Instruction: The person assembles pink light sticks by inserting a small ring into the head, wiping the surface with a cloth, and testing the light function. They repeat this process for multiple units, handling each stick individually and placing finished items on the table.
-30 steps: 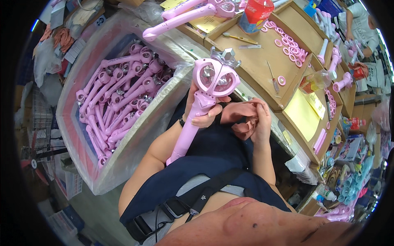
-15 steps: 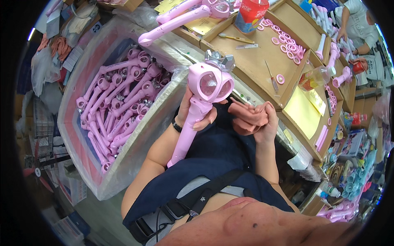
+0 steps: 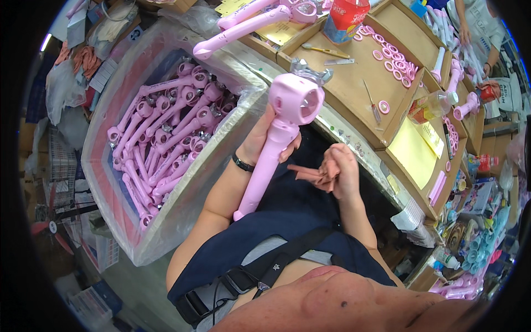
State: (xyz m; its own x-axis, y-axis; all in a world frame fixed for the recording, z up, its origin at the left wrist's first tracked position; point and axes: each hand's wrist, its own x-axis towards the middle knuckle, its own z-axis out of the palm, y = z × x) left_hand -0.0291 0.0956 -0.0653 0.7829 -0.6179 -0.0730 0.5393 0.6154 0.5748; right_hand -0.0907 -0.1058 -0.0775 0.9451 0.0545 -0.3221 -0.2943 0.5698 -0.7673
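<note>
On the left, a plastic-lined bin holds a jumbled heap of pink wands. Above its right corner, two more pink wands lie at the edge of the desk. Next comes the left hand, a black band at its wrist, its fingers curled around a single pink wand just below the head. This wand is tilted, its silver ornament pointing away from the body and its handle end near the dark blue apron. Just right of it, a bunched salmon-coloured cloth is pinched in the nearly closed right hand, apart from the wand. Beyond, cardboard trays carry a red-labelled bottle, a screwdriver and scattered pink rings. Farther right are yellow paper and a clear bottle.
</note>
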